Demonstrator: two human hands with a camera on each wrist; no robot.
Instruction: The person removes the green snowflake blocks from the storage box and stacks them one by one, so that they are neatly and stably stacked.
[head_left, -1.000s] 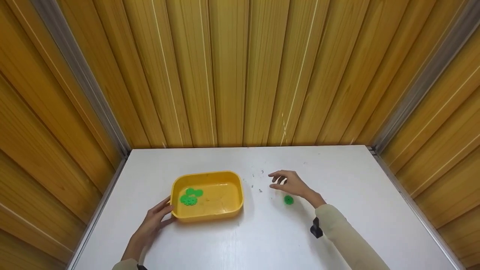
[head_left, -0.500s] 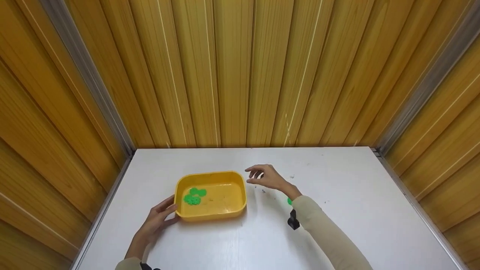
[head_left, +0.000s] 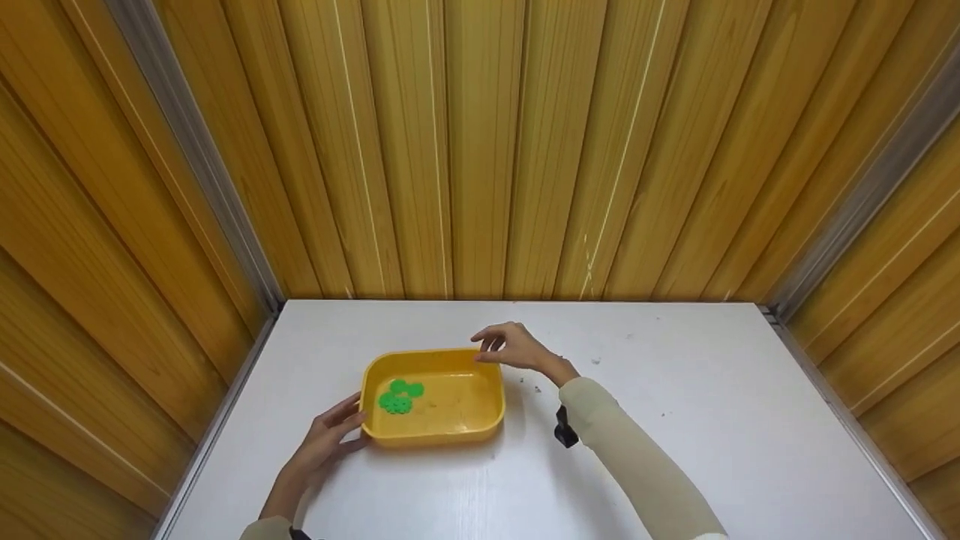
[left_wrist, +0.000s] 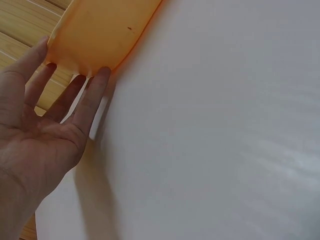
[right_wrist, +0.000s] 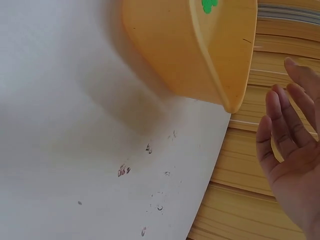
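A yellow plastic tray (head_left: 469,433) stands on the white table, with several flat green discs (head_left: 397,405) inside at its left end; some have scalloped edges and small holes. My left hand (head_left: 322,442) touches the tray's left end; in the left wrist view, the fairly straight fingers (left_wrist: 92,95) meet its outer wall. My right hand (head_left: 517,349) is at the far right corner of the tray, overlapping the rim in the head view. Its fingers are loosely bent, with nothing between them, and the right wrist view shows a gap between hand (right_wrist: 297,155) and tray.
The white table (head_left: 420,495) reaches back to a wood-patterned panel wall (head_left: 480,150), with similar panels on both sides. Small dark marks (head_left: 537,389) dot the surface right of the tray. A black strap mount (head_left: 566,429) sits on the right sleeve.
My right hand has moved left, from over the table to the tray's far right corner. The single green disc on the table is now hidden behind the right forearm. My left hand stays at the tray.
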